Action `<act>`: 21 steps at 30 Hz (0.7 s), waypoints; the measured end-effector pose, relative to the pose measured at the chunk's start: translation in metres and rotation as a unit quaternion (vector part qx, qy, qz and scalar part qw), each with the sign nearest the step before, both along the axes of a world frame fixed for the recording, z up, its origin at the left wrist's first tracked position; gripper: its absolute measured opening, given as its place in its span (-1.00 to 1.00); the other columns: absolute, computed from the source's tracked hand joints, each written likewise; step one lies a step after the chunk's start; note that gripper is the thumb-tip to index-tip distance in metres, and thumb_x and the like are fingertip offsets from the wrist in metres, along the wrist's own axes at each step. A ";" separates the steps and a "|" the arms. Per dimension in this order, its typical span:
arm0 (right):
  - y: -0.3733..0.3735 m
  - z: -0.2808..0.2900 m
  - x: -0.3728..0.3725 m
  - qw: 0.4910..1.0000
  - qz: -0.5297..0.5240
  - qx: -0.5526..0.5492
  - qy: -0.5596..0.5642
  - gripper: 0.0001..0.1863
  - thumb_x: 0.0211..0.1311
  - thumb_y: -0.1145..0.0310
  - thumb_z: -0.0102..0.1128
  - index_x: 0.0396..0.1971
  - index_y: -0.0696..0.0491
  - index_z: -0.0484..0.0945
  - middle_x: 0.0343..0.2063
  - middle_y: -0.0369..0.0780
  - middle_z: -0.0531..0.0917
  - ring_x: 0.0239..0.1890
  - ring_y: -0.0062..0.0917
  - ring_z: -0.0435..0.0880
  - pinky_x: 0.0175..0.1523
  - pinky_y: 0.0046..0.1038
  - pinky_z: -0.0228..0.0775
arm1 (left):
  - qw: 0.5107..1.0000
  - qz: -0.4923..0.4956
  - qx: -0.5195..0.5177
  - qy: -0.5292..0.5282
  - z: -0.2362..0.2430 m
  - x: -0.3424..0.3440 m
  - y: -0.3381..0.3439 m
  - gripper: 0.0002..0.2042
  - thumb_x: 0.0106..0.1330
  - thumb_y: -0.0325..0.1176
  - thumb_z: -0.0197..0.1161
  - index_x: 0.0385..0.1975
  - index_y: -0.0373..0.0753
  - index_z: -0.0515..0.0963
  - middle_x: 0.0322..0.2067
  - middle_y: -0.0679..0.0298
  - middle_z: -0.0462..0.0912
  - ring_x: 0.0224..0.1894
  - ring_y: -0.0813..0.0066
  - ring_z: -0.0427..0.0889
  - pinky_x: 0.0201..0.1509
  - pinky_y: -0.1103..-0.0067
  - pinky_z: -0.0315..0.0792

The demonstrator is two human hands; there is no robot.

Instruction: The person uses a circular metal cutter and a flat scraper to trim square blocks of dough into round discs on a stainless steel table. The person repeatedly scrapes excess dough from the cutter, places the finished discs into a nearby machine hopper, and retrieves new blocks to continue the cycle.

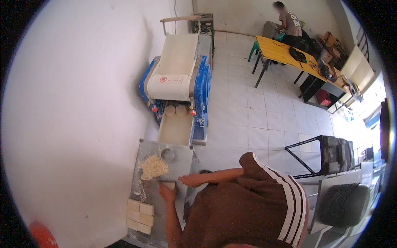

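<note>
Over the metal-topped table [182, 155], my left hand [167, 193] has its fingers closed at a pale rectangular block [168, 184], with a thin dark edge along its far side. My right hand [191, 180] is just to the right, at the table's edge, its fingers drawn together; what it holds, if anything, is too small to make out. Beyond my left hand lies a loose heap of cream-coloured scraps [154, 167], beside a round metal container [168, 155]. Several pale, squarish blocks [139, 215] sit in tight rows on the near left, with white crumbs [143, 194] above them.
A blue and cream roller machine [175, 82] stands behind the table, its tray [175, 129] reaching toward it. The white wall [82, 124] runs along the left. Farther right are a yellow table [281, 51], another person [291, 25] and a black angle-iron stand [304, 157].
</note>
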State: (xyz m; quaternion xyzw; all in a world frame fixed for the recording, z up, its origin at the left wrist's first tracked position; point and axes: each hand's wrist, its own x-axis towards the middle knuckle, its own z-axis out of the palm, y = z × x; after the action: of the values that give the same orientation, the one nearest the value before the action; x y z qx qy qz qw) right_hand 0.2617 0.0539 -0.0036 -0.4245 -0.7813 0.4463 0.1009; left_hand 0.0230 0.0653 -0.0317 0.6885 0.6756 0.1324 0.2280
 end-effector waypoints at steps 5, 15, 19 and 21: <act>0.002 0.003 0.002 0.998 0.034 0.042 0.023 -0.69 0.57 0.28 -0.10 0.08 0.18 0.20 -0.16 0.18 0.61 -0.04 0.18 0.61 -0.02 0.07 0.40 | 0.999 -0.016 0.011 0.029 -0.001 -0.001 0.003 0.14 0.02 0.01 0.58 0.49 -0.48 0.04 0.32 -0.31 0.35 0.32 -0.30 0.35 0.46 0.02 0.18; 0.004 0.009 -0.001 1.000 0.016 0.024 -0.001 -0.72 0.54 0.32 -0.09 0.05 0.19 0.20 -0.20 0.18 0.62 -0.07 0.19 0.62 -0.05 0.08 0.41 | 0.998 -0.026 0.015 0.059 0.004 -0.002 -0.002 0.15 0.06 0.04 0.54 0.52 -0.46 -0.03 0.32 -0.34 0.33 0.35 -0.32 0.31 0.44 0.03 0.22; 0.002 0.006 -0.005 1.000 0.019 -0.001 -0.003 -0.69 0.51 0.34 -0.07 0.07 0.20 0.21 -0.18 0.19 0.63 -0.08 0.19 0.63 -0.04 0.07 0.43 | 0.999 0.004 -0.007 0.038 0.013 0.001 -0.007 0.14 0.03 0.01 0.56 0.50 -0.45 0.01 0.31 -0.35 0.33 0.35 -0.32 0.32 0.43 0.02 0.23; 0.000 0.004 -0.010 1.000 0.018 -0.022 -0.012 -0.66 0.50 0.34 -0.06 0.11 0.22 0.21 -0.16 0.19 0.63 -0.07 0.20 0.63 -0.02 0.06 0.44 | 1.000 0.013 -0.014 -0.002 0.014 -0.002 -0.010 0.12 0.02 0.00 0.57 0.48 -0.47 0.05 0.30 -0.36 0.34 0.34 -0.32 0.33 0.41 0.02 0.25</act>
State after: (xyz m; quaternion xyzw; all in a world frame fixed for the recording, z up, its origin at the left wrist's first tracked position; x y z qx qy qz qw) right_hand 0.2517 0.0541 0.0005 -0.4175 -0.7800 0.4602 0.0741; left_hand 0.0209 0.0556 -0.0173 0.6765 0.6854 0.1276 0.2373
